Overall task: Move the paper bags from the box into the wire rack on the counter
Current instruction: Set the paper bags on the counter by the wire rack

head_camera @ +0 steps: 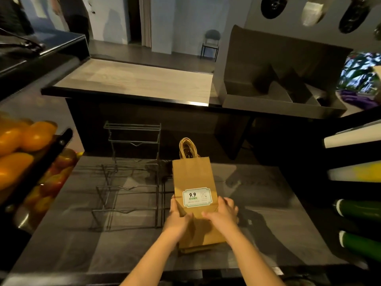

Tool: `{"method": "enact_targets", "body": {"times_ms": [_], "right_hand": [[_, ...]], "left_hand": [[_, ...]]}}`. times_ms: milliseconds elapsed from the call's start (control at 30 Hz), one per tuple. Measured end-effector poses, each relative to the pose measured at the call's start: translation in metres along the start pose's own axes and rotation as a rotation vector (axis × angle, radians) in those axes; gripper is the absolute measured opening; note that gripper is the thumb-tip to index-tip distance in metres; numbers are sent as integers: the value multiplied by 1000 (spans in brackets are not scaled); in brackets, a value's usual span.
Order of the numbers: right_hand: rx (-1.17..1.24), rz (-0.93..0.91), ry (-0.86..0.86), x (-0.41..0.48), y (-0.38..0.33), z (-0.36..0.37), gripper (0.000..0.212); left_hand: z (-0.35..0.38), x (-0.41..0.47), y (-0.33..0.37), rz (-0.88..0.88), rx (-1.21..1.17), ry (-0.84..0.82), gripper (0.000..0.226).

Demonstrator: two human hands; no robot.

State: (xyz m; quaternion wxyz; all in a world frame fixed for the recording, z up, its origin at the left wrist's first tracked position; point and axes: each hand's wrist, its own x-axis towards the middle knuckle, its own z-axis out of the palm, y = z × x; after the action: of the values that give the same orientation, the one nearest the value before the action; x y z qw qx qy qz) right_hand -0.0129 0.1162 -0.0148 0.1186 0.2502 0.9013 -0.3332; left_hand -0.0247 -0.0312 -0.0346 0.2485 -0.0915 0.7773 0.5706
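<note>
A stack of flat brown paper bags (192,176) with twisted paper handles and a white-green "9.9" label lies on the dark counter, just right of the wire rack (132,174). My left hand (179,216) grips the stack's left edge. My right hand (223,213) grips its right edge. The black wire rack has several tiers and nothing in them. A large open cardboard box (274,83) stands on the raised counter at the back right; what it holds is hidden.
A tray of oranges and tomatoes (22,153) sits at the left edge. Rolls in white, yellow and green (358,209) lie on shelves at the right. A light wooden raised counter (132,79) runs behind the rack.
</note>
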Motion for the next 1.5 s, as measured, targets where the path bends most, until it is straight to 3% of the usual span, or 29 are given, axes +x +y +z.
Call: {"method": "enact_targets", "body": {"times_ms": [67, 167, 233, 367, 500, 533, 633, 733, 867, 1067, 1233, 1400, 1500], "right_hand": [[5, 26, -33, 5, 3, 1, 87], [400, 83, -167, 9, 12, 2, 88], [528, 114, -224, 6, 18, 1, 84], [724, 136, -313, 18, 38, 6, 120], [865, 155, -354, 8, 32, -5, 98], [885, 157, -355, 7, 32, -3, 96], [881, 146, -336, 9, 36, 7, 115], [880, 127, -296, 9, 34, 9, 112], [907, 108, -272, 20, 25, 8, 87], [930, 110, -271, 36, 15, 10, 93], [963, 134, -249, 34, 17, 7, 81], [967, 116, -218, 31, 22, 4, 117], [976, 107, -198, 27, 24, -2, 104]], "left_hand": [[0, 0, -3, -2, -7, -24, 83], [-1, 2, -3, -3, -61, -47, 85], [-3, 0, -1, 1, -124, -68, 88], [-6, 2, 0, 30, -225, -130, 91], [-10, 9, 1, 21, -283, -221, 95], [-10, 10, 0, 15, -291, -233, 98], [-7, 10, -4, -57, -358, -213, 101], [-3, 14, -5, -83, -419, -197, 83], [-6, 23, 4, -92, -476, -152, 70], [-13, 34, 23, -155, -499, -137, 52], [-13, 32, 23, -150, -468, -147, 52], [-14, 31, 21, -53, -400, -102, 70], [-13, 27, 30, 47, -297, -61, 81]]}}
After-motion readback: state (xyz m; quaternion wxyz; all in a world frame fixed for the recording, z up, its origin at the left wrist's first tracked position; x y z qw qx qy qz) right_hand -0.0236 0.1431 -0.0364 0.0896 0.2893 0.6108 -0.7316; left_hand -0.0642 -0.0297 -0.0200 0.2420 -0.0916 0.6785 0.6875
